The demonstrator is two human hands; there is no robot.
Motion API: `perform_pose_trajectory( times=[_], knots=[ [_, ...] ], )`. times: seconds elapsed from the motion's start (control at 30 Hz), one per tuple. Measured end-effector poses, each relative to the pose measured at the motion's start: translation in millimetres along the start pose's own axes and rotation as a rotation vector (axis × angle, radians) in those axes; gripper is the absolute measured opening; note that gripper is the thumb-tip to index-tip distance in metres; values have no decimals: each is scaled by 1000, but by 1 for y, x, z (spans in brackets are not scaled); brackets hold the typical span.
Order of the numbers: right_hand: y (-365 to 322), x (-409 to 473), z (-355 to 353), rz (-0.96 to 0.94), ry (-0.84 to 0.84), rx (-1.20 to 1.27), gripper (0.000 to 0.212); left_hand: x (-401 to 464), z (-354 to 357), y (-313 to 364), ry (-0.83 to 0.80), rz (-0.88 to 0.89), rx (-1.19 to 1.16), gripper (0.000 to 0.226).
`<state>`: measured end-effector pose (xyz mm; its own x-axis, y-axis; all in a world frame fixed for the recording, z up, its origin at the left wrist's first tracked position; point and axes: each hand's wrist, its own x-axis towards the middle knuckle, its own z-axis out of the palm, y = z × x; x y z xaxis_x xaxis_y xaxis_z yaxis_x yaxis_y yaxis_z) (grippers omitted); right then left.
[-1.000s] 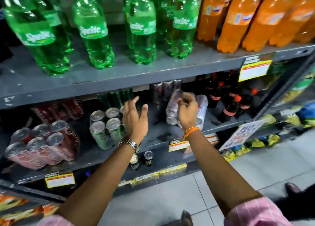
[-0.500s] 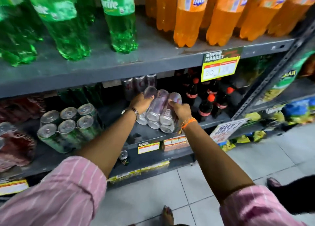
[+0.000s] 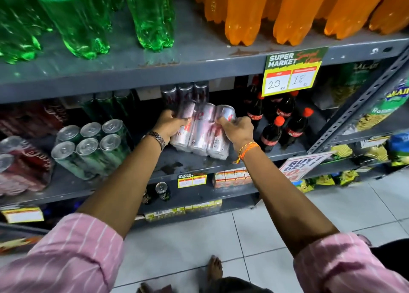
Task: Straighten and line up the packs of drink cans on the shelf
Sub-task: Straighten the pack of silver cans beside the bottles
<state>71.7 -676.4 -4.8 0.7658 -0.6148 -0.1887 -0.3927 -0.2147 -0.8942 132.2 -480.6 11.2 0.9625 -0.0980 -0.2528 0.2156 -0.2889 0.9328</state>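
Both hands clamp the shrink-wrapped silver can pack (image 3: 202,133) mid-shelf, left hand (image 3: 171,124) on its left edge, right hand (image 3: 238,130) on its right, cans' long axis tilted back, bottoms toward the person.

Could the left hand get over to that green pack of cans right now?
Probably yes: the green pack sits just left of the left hand with bare shelf between, but the hand must first release the silver pack.

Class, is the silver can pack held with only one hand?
No: both the left hand and right hand grip the silver pack.
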Motion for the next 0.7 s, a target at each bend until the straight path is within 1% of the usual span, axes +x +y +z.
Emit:
perform_pose_trajectory(
  times=[0.07, 0.1, 0.13, 0.23, 0.3, 0.37, 0.5, 0.6, 0.7],
  knots=[
    [-3, -5, -2, -126, 7, -38, 42, -4, -7, -2, 18, 38, -64, 31],
    [-4, -8, -3, -181, 12, -42, 39, -6, -11, -4, 30, 55, -85, 32],
    [-4, -12, -3, -233, 12, -45, 35, -9, -13, -6, 47, 69, -97, 35],
    [5, -24, -3, -340, -16, -12, 35, -16, -16, -16, 83, 91, -98, 53],
    [19, -31, -1, -351, -30, 54, 39, -22, -16, -23, 106, 103, -62, 64],
    [31, -38, 2, -347, -28, 97, 47, -28, -16, -34, 127, 129, -43, 63],
    [45, -46, 7, -351, -29, 73, 59, -40, -17, -58, 140, 165, -51, 58],
    [53, -53, 8, -323, -33, 75, 61, -43, -18, -67, 128, 171, -33, 59],
    [49, -61, 9, -313, -5, 80, 59, -42, -22, -65, 78, 158, 44, 63]
  ],
)
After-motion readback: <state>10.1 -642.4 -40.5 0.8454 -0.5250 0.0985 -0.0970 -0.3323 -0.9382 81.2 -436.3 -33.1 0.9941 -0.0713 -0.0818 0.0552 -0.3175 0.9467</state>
